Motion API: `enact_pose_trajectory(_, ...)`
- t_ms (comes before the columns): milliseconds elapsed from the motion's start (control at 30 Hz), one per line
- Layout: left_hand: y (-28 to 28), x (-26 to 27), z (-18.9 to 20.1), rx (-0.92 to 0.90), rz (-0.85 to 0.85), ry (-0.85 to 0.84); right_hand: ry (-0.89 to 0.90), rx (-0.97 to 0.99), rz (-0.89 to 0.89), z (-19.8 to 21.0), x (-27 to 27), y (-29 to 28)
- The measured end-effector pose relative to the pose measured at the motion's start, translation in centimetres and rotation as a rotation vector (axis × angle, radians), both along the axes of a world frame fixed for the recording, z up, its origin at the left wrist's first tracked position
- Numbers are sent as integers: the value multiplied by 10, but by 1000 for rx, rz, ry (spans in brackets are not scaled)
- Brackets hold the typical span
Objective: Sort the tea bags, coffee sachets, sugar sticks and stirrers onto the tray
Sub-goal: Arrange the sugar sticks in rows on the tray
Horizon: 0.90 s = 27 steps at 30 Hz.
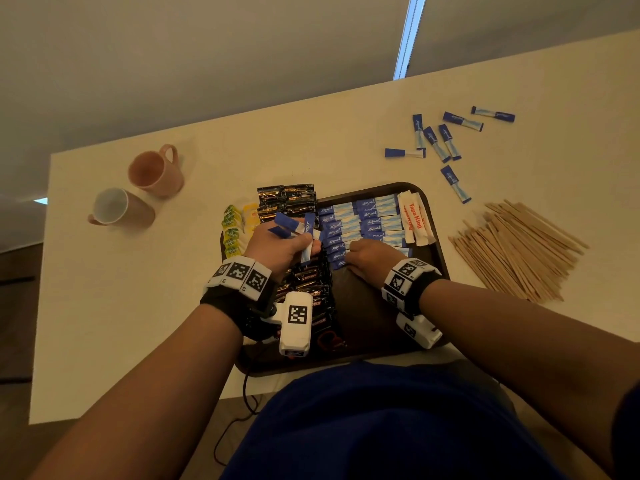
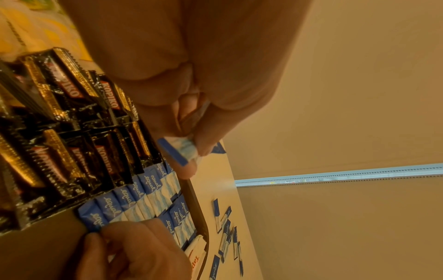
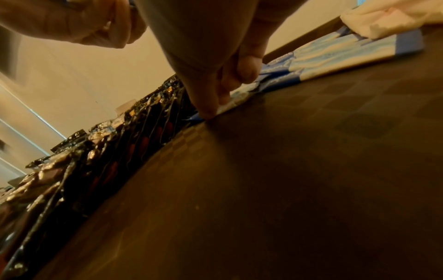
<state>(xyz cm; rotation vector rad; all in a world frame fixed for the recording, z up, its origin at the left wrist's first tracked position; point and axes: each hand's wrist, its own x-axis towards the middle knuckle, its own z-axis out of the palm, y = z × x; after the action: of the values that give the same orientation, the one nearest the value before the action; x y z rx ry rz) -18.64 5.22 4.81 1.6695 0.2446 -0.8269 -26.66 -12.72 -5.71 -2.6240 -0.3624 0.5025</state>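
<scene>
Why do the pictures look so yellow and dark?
Head view: dim warm light, and the table edges slant because of the wide lens. Left wrist view: the left hand is very close and soft, while the coffee sachets glint. Right wrist view: the tray is dark and grainy.

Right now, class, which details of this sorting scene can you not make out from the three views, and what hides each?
- How many blue sticks the left hand grips: head view, fingers cover them.
- Tray's near edge: head view, arms and torso cover it.
- Tea bag labels: head view, too small; left wrist view, blurred.
- Stirrers: wrist views, out of frame.
</scene>
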Motion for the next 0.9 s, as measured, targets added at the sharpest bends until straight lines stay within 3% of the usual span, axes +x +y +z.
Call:
enact_pose_trajectory(167,-1,-4,-5,-16,19,39,43,49,-71,17,4,-4)
enact_pose_trajectory(333,-8,-7,-10,-36,12,86,-99,336,-479,61,12,-16)
enact_pose_trajectory(500,-24,-12,-7,-40,-97,81,98,525,-575,83,32,-23)
enact_pose_trajectory(633,-34,-15,-5,-34,-170,75,154,630,-635,85,33,-30)
enact_pose_trajectory(767,-41,-15,-3,-72,-60,154,251,757,-780,80,31,-37)
enact_pose_trajectory(900,-40,-13,-2,12,-36,127,338,1074,-1054,78,38,-37)
